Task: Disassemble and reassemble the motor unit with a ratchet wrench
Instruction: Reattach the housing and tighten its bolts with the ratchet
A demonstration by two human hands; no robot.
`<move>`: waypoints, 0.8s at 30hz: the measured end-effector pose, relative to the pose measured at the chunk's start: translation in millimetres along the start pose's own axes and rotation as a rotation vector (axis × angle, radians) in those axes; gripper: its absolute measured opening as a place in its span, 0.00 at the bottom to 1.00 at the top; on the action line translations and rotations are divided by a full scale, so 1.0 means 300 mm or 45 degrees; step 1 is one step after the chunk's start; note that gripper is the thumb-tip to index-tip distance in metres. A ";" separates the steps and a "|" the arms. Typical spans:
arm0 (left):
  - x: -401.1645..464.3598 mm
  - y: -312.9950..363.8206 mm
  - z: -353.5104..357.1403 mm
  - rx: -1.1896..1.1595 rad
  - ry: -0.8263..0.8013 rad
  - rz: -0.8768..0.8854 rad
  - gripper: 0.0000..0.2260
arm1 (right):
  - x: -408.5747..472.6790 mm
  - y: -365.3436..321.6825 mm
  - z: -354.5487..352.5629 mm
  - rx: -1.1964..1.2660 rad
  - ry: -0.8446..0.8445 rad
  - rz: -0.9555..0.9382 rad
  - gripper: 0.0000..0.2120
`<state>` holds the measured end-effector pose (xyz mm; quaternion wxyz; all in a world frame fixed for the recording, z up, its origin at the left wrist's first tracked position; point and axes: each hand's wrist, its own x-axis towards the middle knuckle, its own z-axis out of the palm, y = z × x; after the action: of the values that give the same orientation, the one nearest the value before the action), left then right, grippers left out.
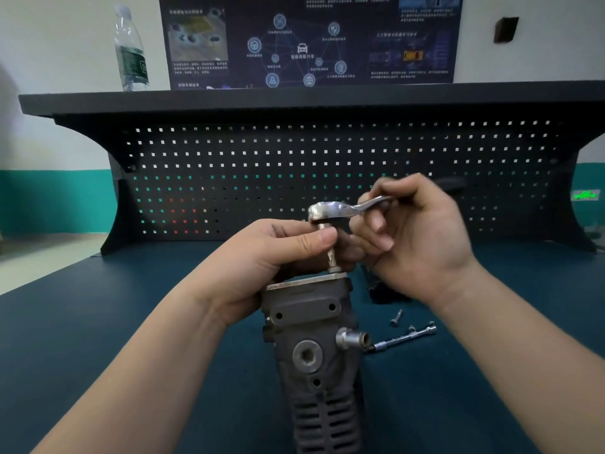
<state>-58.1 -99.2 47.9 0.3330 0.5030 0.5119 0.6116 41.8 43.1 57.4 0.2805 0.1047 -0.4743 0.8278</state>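
The grey metal motor unit (314, 342) stands upright on the blue bench, slotted vents toward me. A ratchet wrench (330, 211) sits above its top plate, with a socket (330, 253) pointing straight down onto the plate's right corner. My left hand (262, 260) pinches the socket just under the ratchet head between thumb and fingers. My right hand (415, 237) grips the wrench's handle, which runs off to the right; the handle's black end shows blurred past my knuckles.
A loose bolt (396, 317) and a long extension bar (406, 337) lie on the bench to the right of the unit. A dark object (381, 291) lies under my right hand. A black pegboard (294, 172) backs the bench; a water bottle (131, 50) stands on its shelf.
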 end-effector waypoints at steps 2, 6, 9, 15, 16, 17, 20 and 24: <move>0.000 0.003 0.007 0.043 0.055 -0.037 0.09 | 0.007 0.043 -0.027 0.196 0.062 0.099 0.10; 0.005 0.005 0.013 0.092 0.089 -0.070 0.12 | -0.004 0.046 -0.014 -0.006 0.176 -0.167 0.12; 0.008 -0.001 0.012 0.137 0.093 -0.046 0.13 | -0.053 -0.013 0.043 -0.701 0.062 -0.730 0.12; 0.005 -0.006 0.004 0.025 0.000 0.051 0.16 | -0.063 -0.055 0.082 -0.820 -0.050 -0.627 0.10; 0.003 -0.004 0.005 0.004 -0.020 0.051 0.16 | -0.046 -0.052 0.066 -0.590 -0.044 -0.430 0.09; -0.001 -0.002 0.005 -0.020 -0.031 0.046 0.15 | -0.030 -0.044 0.047 -0.374 -0.036 -0.238 0.07; -0.005 0.002 0.010 -0.025 -0.004 0.015 0.09 | -0.002 -0.003 -0.009 0.060 0.039 0.137 0.09; 0.000 0.000 0.011 0.084 0.099 -0.043 0.11 | 0.004 0.032 -0.022 0.104 0.141 0.122 0.10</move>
<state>-54.8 -98.2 47.8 0.3063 0.4808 0.5526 0.6079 36.1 45.4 47.4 0.2618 0.0475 -0.4283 0.8636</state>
